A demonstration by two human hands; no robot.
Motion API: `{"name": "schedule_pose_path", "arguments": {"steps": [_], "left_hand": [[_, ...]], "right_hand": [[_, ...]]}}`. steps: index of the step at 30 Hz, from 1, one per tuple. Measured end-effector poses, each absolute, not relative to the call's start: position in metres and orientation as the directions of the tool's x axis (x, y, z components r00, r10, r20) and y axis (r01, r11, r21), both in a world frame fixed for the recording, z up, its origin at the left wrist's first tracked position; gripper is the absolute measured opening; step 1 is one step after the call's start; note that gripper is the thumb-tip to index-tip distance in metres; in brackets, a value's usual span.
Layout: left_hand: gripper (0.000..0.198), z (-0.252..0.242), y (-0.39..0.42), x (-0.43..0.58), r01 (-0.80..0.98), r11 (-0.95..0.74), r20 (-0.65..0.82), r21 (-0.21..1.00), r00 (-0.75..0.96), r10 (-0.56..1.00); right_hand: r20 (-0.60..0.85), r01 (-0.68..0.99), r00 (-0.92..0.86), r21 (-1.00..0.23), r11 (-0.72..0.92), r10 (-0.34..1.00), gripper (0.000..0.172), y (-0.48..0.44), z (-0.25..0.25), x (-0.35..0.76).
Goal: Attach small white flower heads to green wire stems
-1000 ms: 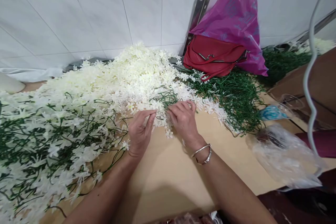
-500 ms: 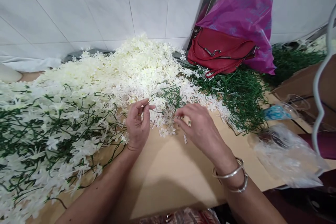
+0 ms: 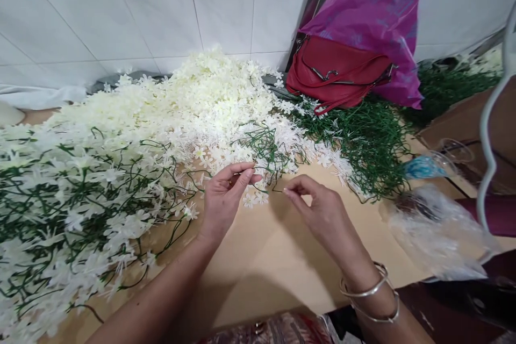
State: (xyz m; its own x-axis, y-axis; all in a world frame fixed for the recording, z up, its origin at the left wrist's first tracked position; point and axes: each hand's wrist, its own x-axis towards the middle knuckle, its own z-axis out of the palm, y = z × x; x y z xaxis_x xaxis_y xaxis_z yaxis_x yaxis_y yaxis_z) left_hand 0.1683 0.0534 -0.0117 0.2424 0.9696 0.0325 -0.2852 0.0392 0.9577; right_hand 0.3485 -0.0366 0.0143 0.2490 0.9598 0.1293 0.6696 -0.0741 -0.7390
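Note:
My left hand (image 3: 226, 196) is closed in a pinch, thumb against forefinger, just in front of the flower heap; what lies between the fingertips is too small to make out. To its right, my right hand (image 3: 316, 201) pinches the end of a thin dark green stem (image 3: 277, 190), which runs left toward the other hand. Beyond the fingers lies a loose tangle of green stems (image 3: 264, 142). A couple of white artificial flowers (image 3: 255, 200) rest on the tan tabletop (image 3: 258, 258) right by my left fingertips.
Heaped white artificial flowers (image 3: 209, 91) spread along the tiled wall and down the left side. At the right is a pile of green stems (image 3: 358, 142), with a red handbag (image 3: 338, 72) and a purple plastic bag (image 3: 374, 16) behind. A clear plastic bag (image 3: 443, 236) lies farther right.
Both hands have shifted right and slightly toward me. A thin stem now shows at my right fingertips, where a small white flower piece was visible below the hand before.

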Motion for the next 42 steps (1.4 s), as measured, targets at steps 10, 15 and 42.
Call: {"name": "schedule_pose_path", "arguments": {"steps": [10,15,42], "left_hand": [[0.024,-0.019,0.029,0.146,-0.316,0.201,-0.123,0.927,0.252,0.96],[0.024,-0.031,0.026,0.137,-0.213,0.119,-0.056,0.97,0.279,0.959],[0.023,-0.038,0.016,0.141,-0.1,0.074,-0.051,0.992,0.222,0.974]], "right_hand": [[0.114,0.053,0.221,-0.993,0.105,0.969,0.008,-0.015,0.006,0.32],[0.115,-0.023,0.22,-0.992,0.123,0.969,0.007,-0.015,-0.006,0.308],[0.075,0.152,0.22,-0.987,0.042,0.973,0.003,-0.02,-0.01,0.3]]}}
